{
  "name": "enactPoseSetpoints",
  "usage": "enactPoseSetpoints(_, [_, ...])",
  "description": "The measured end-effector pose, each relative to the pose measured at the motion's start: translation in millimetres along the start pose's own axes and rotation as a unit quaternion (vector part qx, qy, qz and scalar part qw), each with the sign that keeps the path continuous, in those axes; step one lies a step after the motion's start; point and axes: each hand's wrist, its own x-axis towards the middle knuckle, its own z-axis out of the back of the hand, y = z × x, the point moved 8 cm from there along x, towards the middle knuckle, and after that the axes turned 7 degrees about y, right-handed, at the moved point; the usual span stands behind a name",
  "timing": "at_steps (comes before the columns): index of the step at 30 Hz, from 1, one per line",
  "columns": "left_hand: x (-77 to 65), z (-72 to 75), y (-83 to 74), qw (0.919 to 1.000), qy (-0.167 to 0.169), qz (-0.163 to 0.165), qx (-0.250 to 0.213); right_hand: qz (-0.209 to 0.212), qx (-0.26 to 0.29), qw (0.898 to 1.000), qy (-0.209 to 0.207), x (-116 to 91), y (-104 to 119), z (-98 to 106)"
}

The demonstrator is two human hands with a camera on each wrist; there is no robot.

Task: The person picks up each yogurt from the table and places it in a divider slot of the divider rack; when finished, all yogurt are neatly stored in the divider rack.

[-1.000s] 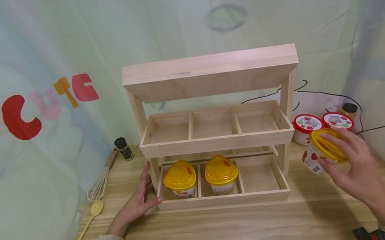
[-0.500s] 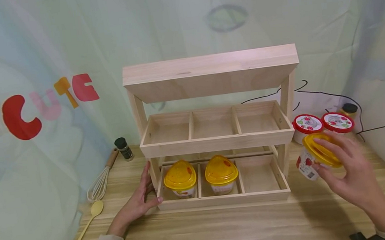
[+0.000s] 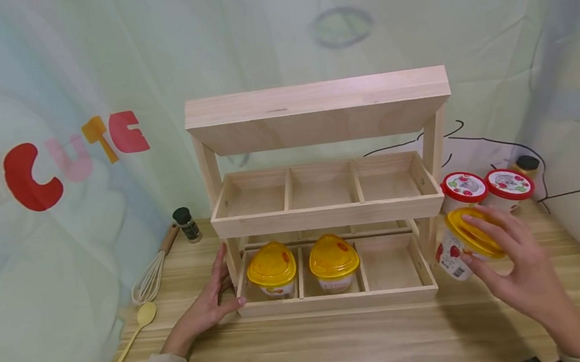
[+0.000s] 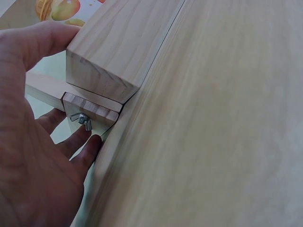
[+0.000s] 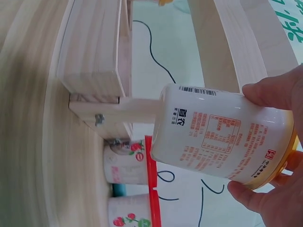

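Note:
A two-tier wooden shelf (image 3: 328,217) stands upright on the table, with trays split into compartments. Two yellow-lidded yogurt cups, the left cup (image 3: 271,270) and the middle cup (image 3: 333,262), sit in the lower tray, whose right compartment is bare. My left hand (image 3: 204,305) rests against the lower left corner, thumb at the tray's front and fingers along the side, near a wing nut (image 4: 82,119). My right hand (image 3: 517,272) grips another yogurt cup (image 5: 218,135) by its yellow lid. That cup is in the air, tilted, just right of the lower tray.
Two red-lidded tubs, a nearer tub (image 3: 463,187) and a right tub (image 3: 510,186), stand behind my right hand, with a black-capped jar (image 3: 527,164) beyond. At left lie a whisk (image 3: 150,272) and a yellow spoon (image 3: 146,315), beside a spice jar (image 3: 186,224).
My right hand has moved left and slightly toward me with the yogurt cup, bringing it closer to the shelf. My left hand and the shelf look still.

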Motion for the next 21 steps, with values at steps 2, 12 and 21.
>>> enactPoseSetpoints(2, [-0.1,-0.1,0.0,1.0,0.0,0.001,0.001,-0.004,0.005,1.0,0.002,0,0,-2])
enactPoseSetpoints(12, [-0.8,-0.3,-1.8,1.0,-0.002,-0.004,0.007,-0.005,0.017,1.0,0.022,1,9,-13])
enactPoseSetpoints(21, [-0.8,-0.1,0.6,1.0,-0.001,0.002,0.004,-0.006,0.029,0.999,0.04,1,12,-26])
